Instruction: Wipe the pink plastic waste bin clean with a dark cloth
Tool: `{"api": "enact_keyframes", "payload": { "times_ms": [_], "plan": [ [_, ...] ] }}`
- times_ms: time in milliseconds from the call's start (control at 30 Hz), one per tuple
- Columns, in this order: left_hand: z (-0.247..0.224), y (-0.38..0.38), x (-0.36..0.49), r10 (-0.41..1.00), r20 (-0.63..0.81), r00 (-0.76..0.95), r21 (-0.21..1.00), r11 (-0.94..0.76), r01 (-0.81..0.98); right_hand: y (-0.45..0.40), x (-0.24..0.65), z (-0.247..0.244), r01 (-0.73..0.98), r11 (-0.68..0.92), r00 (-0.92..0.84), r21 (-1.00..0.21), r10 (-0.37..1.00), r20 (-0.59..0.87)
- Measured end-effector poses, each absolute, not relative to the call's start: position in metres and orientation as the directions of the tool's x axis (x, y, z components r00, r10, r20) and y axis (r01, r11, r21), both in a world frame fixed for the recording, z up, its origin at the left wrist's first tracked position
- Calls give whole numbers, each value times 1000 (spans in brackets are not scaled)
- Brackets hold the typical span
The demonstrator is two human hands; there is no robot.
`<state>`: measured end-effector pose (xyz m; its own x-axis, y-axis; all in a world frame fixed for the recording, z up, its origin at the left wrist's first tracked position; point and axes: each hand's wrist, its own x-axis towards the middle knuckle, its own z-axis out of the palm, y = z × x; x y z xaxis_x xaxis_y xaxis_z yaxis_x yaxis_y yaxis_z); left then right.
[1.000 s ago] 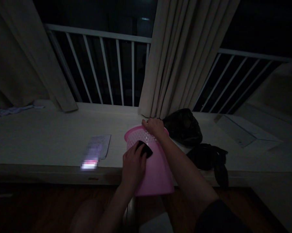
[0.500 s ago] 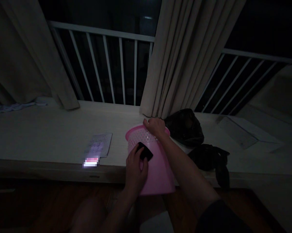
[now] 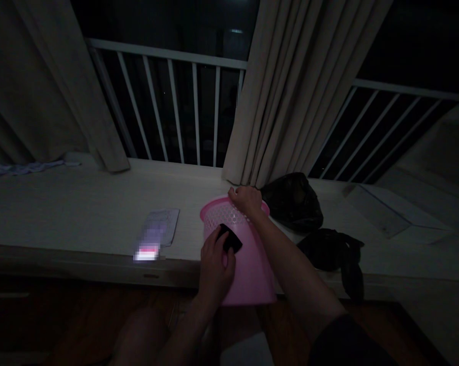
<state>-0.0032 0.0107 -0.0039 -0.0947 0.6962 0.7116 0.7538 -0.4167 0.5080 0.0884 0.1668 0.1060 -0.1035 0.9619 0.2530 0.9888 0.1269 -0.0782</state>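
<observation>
A pink plastic wastebasket (image 3: 252, 274) with a perforated band below its rim leans against the edge of the pale window ledge. My right hand (image 3: 246, 199) is closed over its rim at the far side. Against the basket's near wall, my left hand (image 3: 217, 262) grips a small black pad or cloth (image 3: 231, 240); its exact kind is too dark to tell. Right of the basket, a bulging black plastic bag (image 3: 296, 201) lies on the ledge. A second black bag (image 3: 330, 249) hangs partly over the ledge's front edge.
On the pale ledge (image 3: 99, 213), a paper or booklet (image 3: 166, 223) lies left of the basket beside a bright blurred patch. A white box (image 3: 397, 213) stands at the right. Beige curtains (image 3: 278, 91) and a white railing (image 3: 194, 112) line the dark window.
The view has shifted slightly, so everything sits a little further right. Both hands keep their places on the basket, and the black piece is still at its wall.
</observation>
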Motion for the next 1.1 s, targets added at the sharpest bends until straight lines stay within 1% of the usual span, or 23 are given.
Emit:
{"api": "enact_keyframes", "payload": {
  "times_ms": [133, 267, 400, 500, 633, 900, 1100],
  "plan": [
    [2, 15, 0, 706, 706, -49, 435, -378, 817, 168, 88, 105, 988, 125, -98, -89, 961, 259],
    [19, 15, 12, 761, 647, 45, 384, -376, 843, 168, 88, 104, 987, 123, -93, -99, 959, 266],
    [32, 1, 27, 810, 555, 190, 398, -459, 794, 167, 88, 105, 986, 131, -100, -100, 958, 270],
    [32, -13, 35, 808, 525, 268, 419, -520, 744, 167, 91, 105, 986, 137, -106, -97, 957, 270],
    [28, -20, 38, 789, 548, 278, 422, -547, 723, 168, 94, 104, 986, 140, -111, -93, 957, 267],
    [22, -17, 28, 706, 660, 259, 383, -612, 693, 169, 85, 103, 984, 152, -120, -93, 951, 285],
    [19, -21, 23, 697, 672, 250, 370, -608, 702, 167, 79, 104, 981, 170, -141, -89, 952, 271]
  ]
}}
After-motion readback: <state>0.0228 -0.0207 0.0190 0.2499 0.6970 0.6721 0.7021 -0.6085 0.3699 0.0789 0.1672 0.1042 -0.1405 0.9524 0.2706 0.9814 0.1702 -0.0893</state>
